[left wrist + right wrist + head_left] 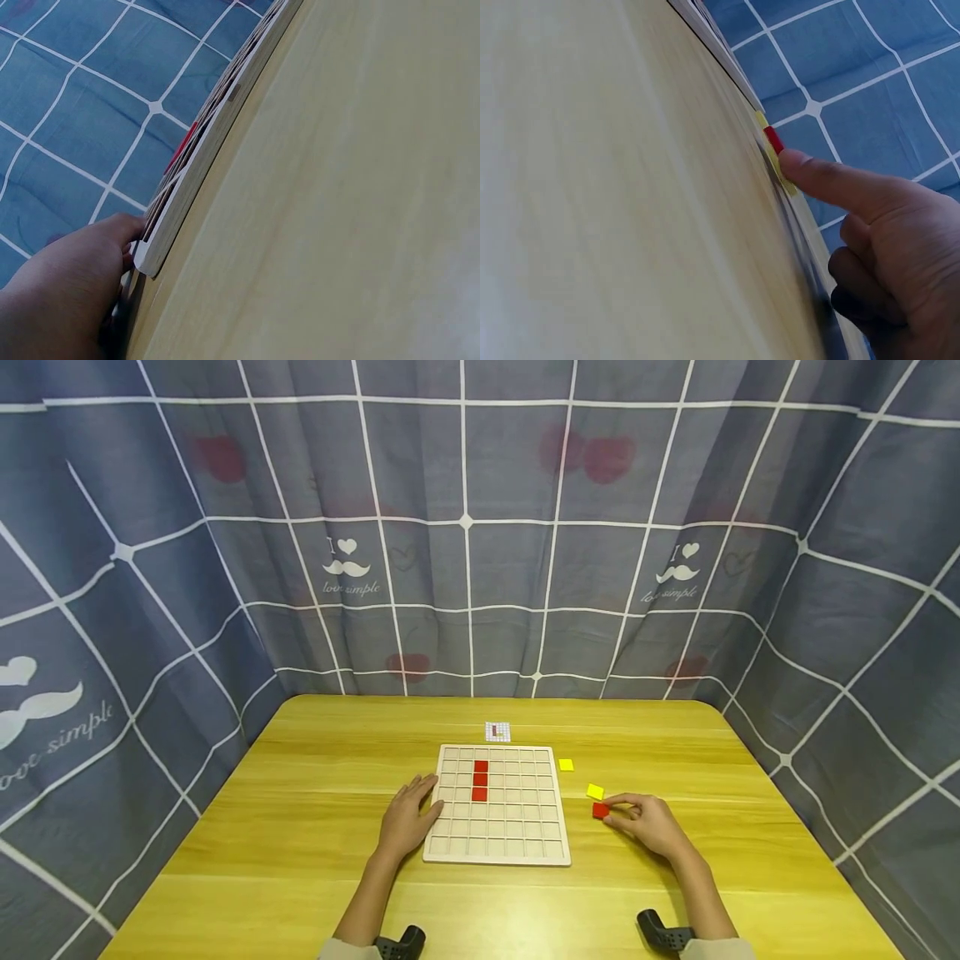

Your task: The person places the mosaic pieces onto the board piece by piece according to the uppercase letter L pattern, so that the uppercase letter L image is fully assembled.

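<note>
A square wooden grid board lies on the table, with several red tiles stacked in one column of its cells. My left hand rests along the board's left edge, fingers extended and thumb at the rim; the left wrist view has the hand at a corner of the board. To the right of the board, my right hand pinches a loose red square tile between thumb and fingers. In the right wrist view the red tile shows just past the thumb tip.
Close beyond the right hand lies a yellow tile, and another yellow tile sits beside the board's right edge. Behind the board is a small printed grid card. A grey checked curtain surrounds the wooden table.
</note>
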Action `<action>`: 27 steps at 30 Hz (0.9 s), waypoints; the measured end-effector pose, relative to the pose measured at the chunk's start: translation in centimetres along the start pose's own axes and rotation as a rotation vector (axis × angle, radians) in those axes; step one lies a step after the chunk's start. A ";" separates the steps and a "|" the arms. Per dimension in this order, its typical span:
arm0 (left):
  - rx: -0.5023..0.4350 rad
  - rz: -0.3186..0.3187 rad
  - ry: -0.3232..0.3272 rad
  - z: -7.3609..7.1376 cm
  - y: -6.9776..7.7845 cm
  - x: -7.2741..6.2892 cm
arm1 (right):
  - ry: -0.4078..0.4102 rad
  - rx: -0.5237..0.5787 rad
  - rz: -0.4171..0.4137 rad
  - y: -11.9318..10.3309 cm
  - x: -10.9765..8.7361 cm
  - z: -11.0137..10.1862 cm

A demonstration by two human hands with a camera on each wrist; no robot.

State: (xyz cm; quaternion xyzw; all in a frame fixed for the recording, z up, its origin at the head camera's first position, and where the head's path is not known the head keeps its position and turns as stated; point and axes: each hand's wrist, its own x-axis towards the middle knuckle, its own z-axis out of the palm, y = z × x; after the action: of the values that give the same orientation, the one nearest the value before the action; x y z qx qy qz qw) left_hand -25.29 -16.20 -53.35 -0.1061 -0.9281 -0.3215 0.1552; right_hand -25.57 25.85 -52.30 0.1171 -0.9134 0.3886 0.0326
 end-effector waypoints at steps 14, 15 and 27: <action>0.001 -0.016 0.000 0.0 0.2 0.0 | 0.091 0.071 -0.128 -4.0 2.6 1.3; 0.001 -0.016 0.000 0.0 0.2 0.0 | 0.089 0.080 -0.133 -4.5 2.9 1.5; -0.001 -0.009 -0.007 0.0 0.2 0.1 | 0.091 0.120 -0.215 -10.5 5.2 6.9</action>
State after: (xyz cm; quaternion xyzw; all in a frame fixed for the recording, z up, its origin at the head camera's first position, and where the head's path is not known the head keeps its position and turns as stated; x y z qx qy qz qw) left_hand -25.31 -16.06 -53.25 -0.1030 -0.9290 -0.3222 0.1503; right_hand -27.90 12.87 -48.95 0.1985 -0.8683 0.4415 0.1084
